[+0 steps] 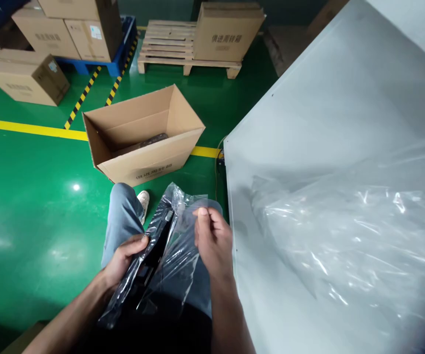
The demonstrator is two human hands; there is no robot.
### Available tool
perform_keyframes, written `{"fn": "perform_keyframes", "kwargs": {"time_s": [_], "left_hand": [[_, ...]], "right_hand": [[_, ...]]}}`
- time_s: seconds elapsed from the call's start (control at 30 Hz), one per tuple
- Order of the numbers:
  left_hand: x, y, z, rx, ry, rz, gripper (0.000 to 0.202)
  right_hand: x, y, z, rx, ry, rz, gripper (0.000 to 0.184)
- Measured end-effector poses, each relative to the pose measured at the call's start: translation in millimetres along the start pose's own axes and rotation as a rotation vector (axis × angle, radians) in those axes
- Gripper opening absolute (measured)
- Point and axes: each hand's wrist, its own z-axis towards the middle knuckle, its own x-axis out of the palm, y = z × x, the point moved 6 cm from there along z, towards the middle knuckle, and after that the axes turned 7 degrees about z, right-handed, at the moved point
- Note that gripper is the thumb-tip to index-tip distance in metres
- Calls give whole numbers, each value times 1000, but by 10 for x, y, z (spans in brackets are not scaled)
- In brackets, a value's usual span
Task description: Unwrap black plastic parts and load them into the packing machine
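Observation:
My left hand (126, 255) grips a long black part (152, 246) that lies partly inside a clear plastic bag (177, 246) over my lap. My right hand (212, 236) pinches the open upper edge of that bag between thumb and fingers. The black part slants from lower left to upper right, its top end near the bag's mouth. Both hands sit just left of the white table (308, 147).
An open cardboard box (146, 135) with a dark item inside stands on the green floor ahead. A pile of clear plastic bags (352, 231) lies on the table. Stacked boxes (50, 44) and a wooden pallet (168, 46) with a box stand beyond the yellow line.

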Motion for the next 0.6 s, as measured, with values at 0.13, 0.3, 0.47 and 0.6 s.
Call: {"fn": "perform_keyframes", "kwargs": {"time_s": [0.13,0.3,0.47,0.6], "left_hand": [[18,-200,-26,131,-64,62,44],[118,-139,-68,68,60,52,59],[37,-50,-6,32,23,21,63],[-49,-149,76,69,-26,-24,55]], "right_hand": [[-112,155,-124,-153,-129,-139,43],[-98,56,-36,-33,-120,-70,49],[-70,25,-12,-33,-98,-16,48],[-168,149,-179,-187,-210,-123,41]]}}
